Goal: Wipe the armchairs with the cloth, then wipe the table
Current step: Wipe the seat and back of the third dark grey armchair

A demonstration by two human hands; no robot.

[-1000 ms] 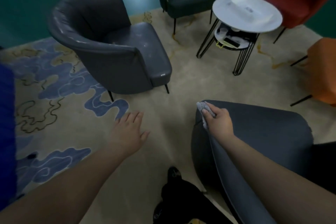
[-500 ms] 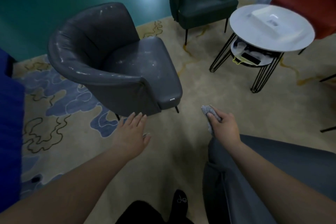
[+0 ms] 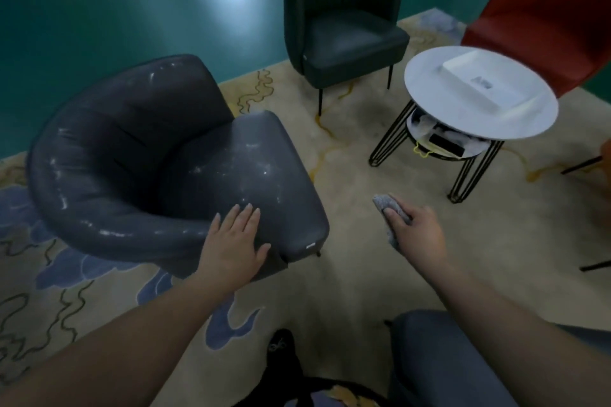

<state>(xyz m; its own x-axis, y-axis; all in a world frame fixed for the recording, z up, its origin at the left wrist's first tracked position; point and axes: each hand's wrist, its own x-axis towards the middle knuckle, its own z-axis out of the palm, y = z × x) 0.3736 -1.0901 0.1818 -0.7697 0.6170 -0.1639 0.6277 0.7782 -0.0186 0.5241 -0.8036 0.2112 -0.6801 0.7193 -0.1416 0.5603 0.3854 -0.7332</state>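
A dark grey armchair (image 3: 139, 168) with pale smudges on its seat and rim stands at the left. My left hand (image 3: 233, 243) is open, fingers spread, over the front corner of its seat. My right hand (image 3: 415, 233) is shut on a small grey cloth (image 3: 385, 203), held in the air above the carpet to the right of that chair. A round white table (image 3: 429, 82) on black wire legs stands at the right. Another grey armchair (image 3: 429, 357) is at the bottom right, partly behind my right arm.
A dark green chair (image 3: 344, 20) stands at the back by the teal wall. A red chair (image 3: 545, 10) is behind the table. A white tray (image 3: 486, 82) lies on the tabletop, and small items sit on the lower shelf (image 3: 439, 142). My black shoe (image 3: 281, 350) is on the patterned carpet.
My right hand has lifted the cloth off the near armchair's rim. The view has moved toward the left armchair, and my left hand now reaches over its seat.
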